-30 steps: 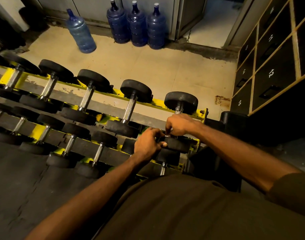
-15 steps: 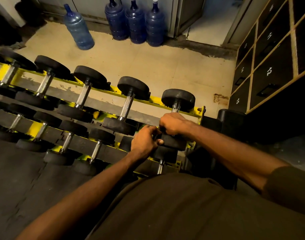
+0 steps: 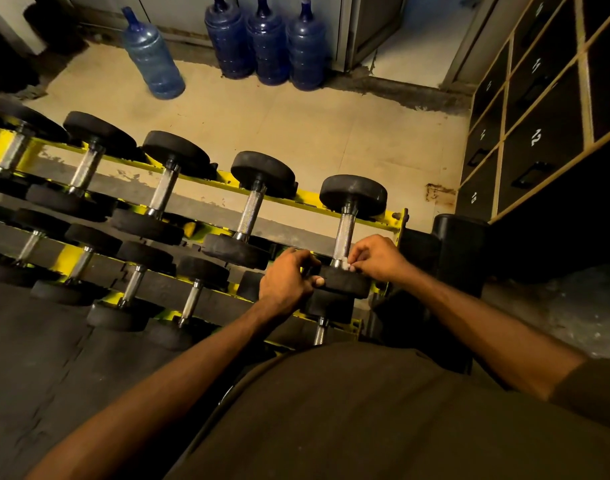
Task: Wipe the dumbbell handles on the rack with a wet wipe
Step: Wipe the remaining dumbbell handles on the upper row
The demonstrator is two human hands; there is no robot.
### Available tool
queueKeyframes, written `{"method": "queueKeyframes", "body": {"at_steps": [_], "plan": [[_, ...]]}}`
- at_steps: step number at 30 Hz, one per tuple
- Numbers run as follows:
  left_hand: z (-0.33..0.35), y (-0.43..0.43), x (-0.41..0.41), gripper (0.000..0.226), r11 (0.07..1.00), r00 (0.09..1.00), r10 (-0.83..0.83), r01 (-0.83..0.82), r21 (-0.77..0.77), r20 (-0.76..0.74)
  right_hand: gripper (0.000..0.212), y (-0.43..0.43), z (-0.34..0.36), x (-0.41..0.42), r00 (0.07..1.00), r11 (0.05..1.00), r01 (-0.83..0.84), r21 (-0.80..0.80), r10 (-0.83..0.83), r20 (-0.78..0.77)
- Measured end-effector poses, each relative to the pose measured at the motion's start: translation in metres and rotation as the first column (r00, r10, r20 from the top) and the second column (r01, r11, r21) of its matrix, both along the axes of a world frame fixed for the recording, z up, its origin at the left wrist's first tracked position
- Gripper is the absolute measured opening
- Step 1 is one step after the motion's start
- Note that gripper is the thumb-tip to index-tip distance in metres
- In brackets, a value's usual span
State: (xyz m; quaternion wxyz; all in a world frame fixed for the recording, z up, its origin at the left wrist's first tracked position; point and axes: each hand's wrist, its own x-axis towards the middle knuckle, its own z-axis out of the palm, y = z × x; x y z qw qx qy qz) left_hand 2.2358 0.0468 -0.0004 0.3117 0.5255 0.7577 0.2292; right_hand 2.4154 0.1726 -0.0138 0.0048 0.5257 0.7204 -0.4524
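Head view. The right hand pinched a white wipe at its fingertips, against the lower end of the handle. The left hand, just beside it, curled round the near head of the same dumbbell, which lay at the right end of the rack.

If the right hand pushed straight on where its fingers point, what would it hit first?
Likely the lower end of the chrome handle, just beyond the right hand and its wipe; depth unclear.
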Motion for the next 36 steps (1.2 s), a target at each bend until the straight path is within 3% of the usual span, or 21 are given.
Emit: {"method": "queueKeyframes", "body": {"at_steps": [5, 13, 17, 21, 23, 26, 28, 30, 33, 34, 36], "plan": [[0.001, -0.001, 0.002, 0.026, 1.0, 1.0, 0.0, 0.0, 0.01, -0.012, 0.015, -0.001, -0.021, -0.015, 0.975, 0.962, 0.218, -0.166, -0.222, -0.003], [-0.003, -0.002, 0.001, 0.026, 1.0, 1.0, -0.004, 0.004, 0.007, 0.007, 0.027, 0.01, -0.024, -0.004, 0.976, 0.861, 0.182, -0.475, -0.218, -0.021], [-0.002, -0.001, 0.0, 0.027, 1.0, 1.0, -0.004, 0.004, -0.003, -0.001, 0.018, 0.005, -0.016, 0.004, 0.955, 0.904, 0.247, -0.349, -0.288, -0.07], [0.0, -0.002, 0.0, 0.026, 1.0, 1.0, -0.021, 0.021, -0.004, -0.017, 0.017, -0.003, 0.002, 0.014, 0.929, 0.929, 0.189, -0.318, -0.275, -0.25], [0.002, -0.001, 0.002, 0.025, 0.999, 0.999, -0.035, 0.035, 0.0, -0.035, 0.017, -0.004, 0.002, 0.007, 0.891, 0.949, 0.249, -0.191, -0.302, -0.338], [0.002, -0.002, 0.004, 0.026, 0.999, 0.997, -0.04, 0.04, 0.0, -0.064, 0.019, 0.0, -0.01, -0.012, 0.829, 0.893, 0.449, 0.011, -0.412, -0.379], [0.001, -0.004, 0.006, 0.033, 0.999, 0.995, -0.032, 0.033, 0.01, -0.092, 0.02, -0.001, -0.015, -0.02, 0.841, 0.87, 0.469, 0.15, -0.389, -0.376], [0.002, -0.006, 0.007, 0.049, 1.0, 0.996, -0.015, 0.017, 0.024, -0.09, 0.017, -0.005, -0.013, -0.019, 0.915, 0.897, 0.341, 0.282, -0.248, -0.317], [0.005, -0.005, 0.008, 0.046, 0.993, 0.981, -0.107, 0.113, 0.032, -0.16, 0.016, -0.006, -0.001, -0.011, 0.992, 0.968, -0.056, 0.244, 0.082, -0.097], [0.005, -0.004, 0.008, 0.041, 0.989, 0.97, -0.139, 0.148, 0.029, -0.198, 0.016, -0.003, 0.003, -0.009, 0.99, 0.969, -0.115, 0.22, 0.131, -0.059], [0.005, -0.004, 0.007, 0.037, 0.983, 0.952, -0.169, 0.183, 0.032, -0.254, 0.014, 0.006, 0.004, -0.008, 0.996, 0.956, -0.038, 0.29, 0.059, -0.062]]}}
